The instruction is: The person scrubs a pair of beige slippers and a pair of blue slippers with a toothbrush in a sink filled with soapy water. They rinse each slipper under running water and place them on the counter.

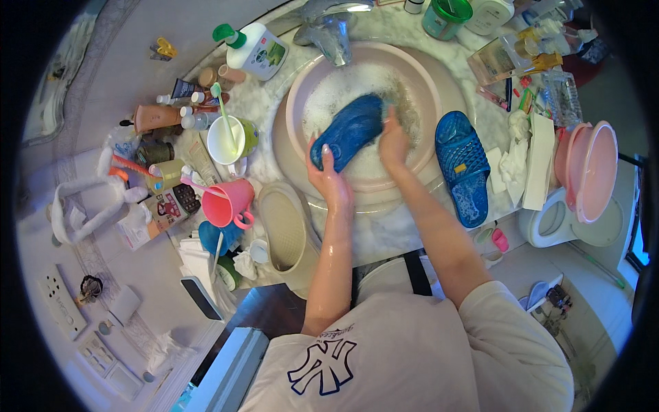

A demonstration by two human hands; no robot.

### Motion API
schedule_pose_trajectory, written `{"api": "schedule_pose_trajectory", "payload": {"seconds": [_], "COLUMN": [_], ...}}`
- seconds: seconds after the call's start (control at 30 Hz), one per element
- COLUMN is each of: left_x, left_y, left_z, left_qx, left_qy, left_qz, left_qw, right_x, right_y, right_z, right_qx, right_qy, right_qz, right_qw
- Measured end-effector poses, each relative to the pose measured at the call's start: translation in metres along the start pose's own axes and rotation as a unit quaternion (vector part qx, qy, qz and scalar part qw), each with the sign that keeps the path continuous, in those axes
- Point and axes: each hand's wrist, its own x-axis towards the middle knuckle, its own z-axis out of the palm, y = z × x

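Over a pink plastic basin (436, 98) of foamy water, my left hand (329, 177) grips one end of a blue slipper (352, 129), its sole side or footbed facing up; which one I cannot tell. At the slipper's far end is my right hand (395, 139), fingers curled round a small light-coloured thing, perhaps a brush, mostly hidden. A second blue slipper (463, 167), with a woven-pattern strap and suds on it, lies on the marble counter right of the basin. The basin sits in the round sink under a metal faucet (329, 36).
A beige shoe (283, 226) lies left of my left forearm. Beyond it stand a pink cup (226, 203), a white-and-green mug (231, 139) and a pump bottle (260, 51). Bottles crowd the back right; tissues (515, 149) and pink basins (597, 170) are at the right.
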Motion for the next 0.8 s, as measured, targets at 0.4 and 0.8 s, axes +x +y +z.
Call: {"api": "schedule_pose_trajectory", "payload": {"seconds": [0.4,0.8], "left_x": [-0.020,-0.023], "left_y": [-0.016,0.020], "left_z": [-0.024,-0.043], "left_qx": [-0.043,-0.153], "left_qy": [0.101,0.025], "left_qz": [-0.056,-0.144], "left_qw": [0.992,0.977], "right_x": [0.006,0.071], "right_y": [-0.017,0.013], "right_z": [0.002,-0.015], "right_qx": [0.022,0.033], "right_qy": [-0.108,-0.025], "right_qz": [-0.121,-0.031], "right_qw": [0.987,0.999]}}
